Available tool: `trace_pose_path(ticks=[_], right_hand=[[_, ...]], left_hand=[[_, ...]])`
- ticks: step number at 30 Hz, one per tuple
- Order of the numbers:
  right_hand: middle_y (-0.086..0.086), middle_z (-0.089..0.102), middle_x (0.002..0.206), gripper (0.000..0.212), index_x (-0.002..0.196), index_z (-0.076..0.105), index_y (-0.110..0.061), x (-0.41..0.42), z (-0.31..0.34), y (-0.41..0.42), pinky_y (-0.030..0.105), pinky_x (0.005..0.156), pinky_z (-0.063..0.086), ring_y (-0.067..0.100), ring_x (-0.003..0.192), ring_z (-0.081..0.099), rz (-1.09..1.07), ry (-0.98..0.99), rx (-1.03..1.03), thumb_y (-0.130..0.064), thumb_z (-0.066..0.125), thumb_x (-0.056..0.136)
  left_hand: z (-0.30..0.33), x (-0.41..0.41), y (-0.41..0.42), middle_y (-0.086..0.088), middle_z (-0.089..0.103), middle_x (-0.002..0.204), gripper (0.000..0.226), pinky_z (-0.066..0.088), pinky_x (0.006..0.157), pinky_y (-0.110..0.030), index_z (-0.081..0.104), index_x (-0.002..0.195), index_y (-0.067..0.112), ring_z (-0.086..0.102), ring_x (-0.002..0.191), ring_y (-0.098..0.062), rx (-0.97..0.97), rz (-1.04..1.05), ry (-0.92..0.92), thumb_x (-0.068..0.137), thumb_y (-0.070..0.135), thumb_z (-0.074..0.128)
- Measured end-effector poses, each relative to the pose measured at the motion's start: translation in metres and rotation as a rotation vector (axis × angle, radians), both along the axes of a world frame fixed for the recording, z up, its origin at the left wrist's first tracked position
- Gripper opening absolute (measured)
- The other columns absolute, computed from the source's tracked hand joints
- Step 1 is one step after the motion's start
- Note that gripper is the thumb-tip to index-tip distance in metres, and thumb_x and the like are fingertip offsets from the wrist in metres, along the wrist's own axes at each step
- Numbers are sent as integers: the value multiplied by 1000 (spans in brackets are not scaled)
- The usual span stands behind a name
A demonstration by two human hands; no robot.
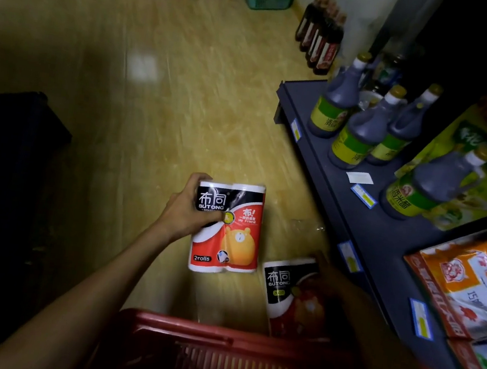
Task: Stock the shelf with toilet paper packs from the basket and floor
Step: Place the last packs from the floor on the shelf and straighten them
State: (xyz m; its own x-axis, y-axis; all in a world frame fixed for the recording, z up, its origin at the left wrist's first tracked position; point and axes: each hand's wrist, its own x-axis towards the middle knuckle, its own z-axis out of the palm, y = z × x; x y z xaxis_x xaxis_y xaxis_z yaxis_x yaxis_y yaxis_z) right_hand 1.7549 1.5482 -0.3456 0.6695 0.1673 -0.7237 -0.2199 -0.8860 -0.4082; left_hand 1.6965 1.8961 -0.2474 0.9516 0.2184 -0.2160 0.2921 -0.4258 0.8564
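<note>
- First toilet paper pack (227,228) held above the floor (155,96); left hand (187,208) fingers curled round its top
- Second pack (293,294) by the red basket (215,352); right hand (334,281) on it, grip too dark to tell
- Pick-up step, I judge; next, carry both packs to a free spot on the shelf (383,232)

Red, black and white toilet paper pack (227,228) with orange bear, red basket (215,355), yellow-green-labelled dark bottles (336,103)

small shop, price-tagged shelf (342,193), vinegar bottles (362,131), red basket (217,334)
</note>
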Motion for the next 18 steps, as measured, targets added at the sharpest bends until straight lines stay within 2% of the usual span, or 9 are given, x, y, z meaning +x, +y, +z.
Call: trace_pose_path(ticks=[2, 5, 8, 12, 16, 18], right_hand=[[17, 48, 138, 103, 151, 20, -20, -8, 14, 5, 41, 87, 53, 32, 114, 56, 25, 9, 17, -29, 84, 71], [18, 54, 130, 94, 149, 24, -17, -15, 29, 11, 32, 78, 48, 28, 105, 57, 10, -42, 72, -19, 82, 75], [14, 59, 117, 95, 138, 34, -24, -17, 33, 13, 37, 78, 53, 30, 101, 62, 27, -105, 103, -36, 86, 60], [4, 64, 101, 81, 117, 41, -32, -18, 41, 13, 32, 67, 53, 21, 86, 64, 7, -208, 140, -47, 78, 46], [-1, 59, 103, 69, 115, 43, -33, -14, 57, 16, 28, 66, 48, 19, 91, 61, -13, -267, 218, -32, 85, 60], [-2, 59, 109, 69, 117, 44, -38, -10, 63, 19, 30, 71, 48, 20, 95, 61, -6, -320, 221, -37, 83, 60]], left_hand=[[1, -3, -1, 16, 69, 90, 74, 58, 73, -33, 40, 113, 42, 66, 82, -4, 6, -7, 3, 50, 54, 76], [-1, -7, -1, 15, 69, 90, 76, 57, 72, -33, 41, 114, 41, 67, 82, -7, 11, -14, 6, 48, 55, 75], [-3, -11, -2, 16, 68, 90, 77, 53, 67, -25, 42, 117, 36, 65, 80, -1, 36, -24, -4, 52, 50, 80], [-6, -13, -3, 16, 67, 91, 69, 49, 64, -22, 43, 119, 33, 63, 79, 2, 78, -34, -18, 67, 30, 87], [-5, -14, -7, 17, 67, 89, 68, 47, 61, -16, 43, 118, 33, 62, 78, 5, 101, -28, -22, 66, 30, 87], [-2, -14, -9, 18, 67, 89, 69, 48, 61, -16, 43, 117, 34, 62, 78, 6, 103, -27, -22, 63, 35, 86]])
